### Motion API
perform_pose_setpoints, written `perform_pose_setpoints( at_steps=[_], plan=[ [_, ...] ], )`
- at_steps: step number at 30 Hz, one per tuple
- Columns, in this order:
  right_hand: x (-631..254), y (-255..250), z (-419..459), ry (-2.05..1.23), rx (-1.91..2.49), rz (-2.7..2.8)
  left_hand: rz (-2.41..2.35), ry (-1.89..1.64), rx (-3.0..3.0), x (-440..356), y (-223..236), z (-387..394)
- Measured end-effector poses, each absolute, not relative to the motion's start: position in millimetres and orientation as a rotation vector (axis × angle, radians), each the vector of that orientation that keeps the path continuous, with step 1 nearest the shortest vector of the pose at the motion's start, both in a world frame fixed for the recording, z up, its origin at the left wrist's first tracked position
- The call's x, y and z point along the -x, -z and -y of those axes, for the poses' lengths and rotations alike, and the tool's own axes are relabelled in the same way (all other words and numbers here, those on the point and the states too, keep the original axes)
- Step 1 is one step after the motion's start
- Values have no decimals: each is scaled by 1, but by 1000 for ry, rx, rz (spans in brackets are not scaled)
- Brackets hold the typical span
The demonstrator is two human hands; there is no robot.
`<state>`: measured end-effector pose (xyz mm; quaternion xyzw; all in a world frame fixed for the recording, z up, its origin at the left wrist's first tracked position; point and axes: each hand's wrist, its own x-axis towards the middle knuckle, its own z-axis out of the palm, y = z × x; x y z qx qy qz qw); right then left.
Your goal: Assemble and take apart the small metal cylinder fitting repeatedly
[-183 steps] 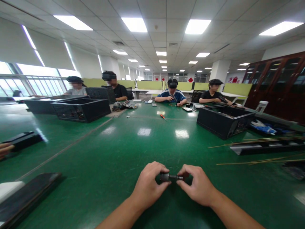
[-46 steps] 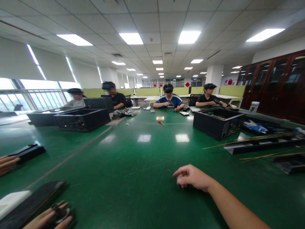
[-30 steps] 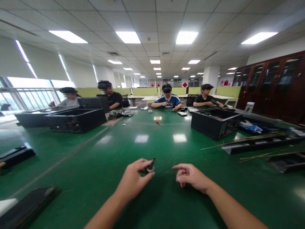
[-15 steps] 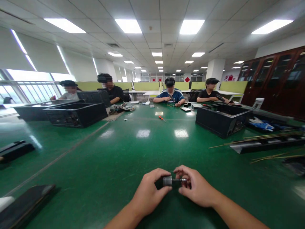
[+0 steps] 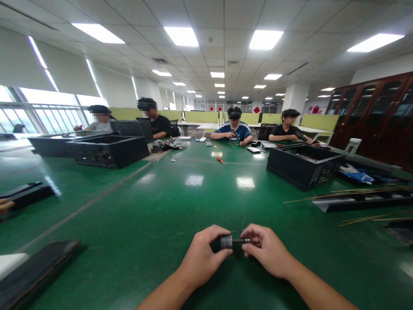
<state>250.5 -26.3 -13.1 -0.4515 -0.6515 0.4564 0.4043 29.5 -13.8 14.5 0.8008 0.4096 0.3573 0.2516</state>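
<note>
Both my hands meet low over the green table [image 5: 180, 202], near its front edge. My left hand [image 5: 201, 256] is closed round the dark body of a small cylindrical metal part [image 5: 227, 242] with a silver collar. My right hand [image 5: 269, 254] pinches the thin shaft that sticks out of that part toward the right. The part lies level between the two hands, just above the table top.
Open black computer cases stand at the left [image 5: 108, 150] and right [image 5: 303, 165]. Black panels lie at the near left [image 5: 35, 273] and right [image 5: 361, 200], with thin sticks. A red screwdriver [image 5: 221, 160] lies mid-table. Several people sit at the far end; another person's fingers [image 5: 4, 206] show at the left edge.
My left hand fetched the metal part from the near left and brought it to the middle. My right hand closed on its shaft. Over the last half second both hands hardly moved.
</note>
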Motion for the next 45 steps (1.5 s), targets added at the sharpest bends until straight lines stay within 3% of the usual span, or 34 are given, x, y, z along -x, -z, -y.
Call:
perform_pose_setpoints(
  at_steps=[4, 18, 45],
  plan=[
    [-246, 9, 28, -848, 1207, 1846, -952, -949, -2219, -32, -15, 17],
    [-245, 0, 38, -560, 1139, 1907, -960, -1135, -2307, -30, -7, 11],
    [-246, 1, 36, -549, 1127, 1902, -1042, -1064, -2397, -31, -5, 16]
  ],
)
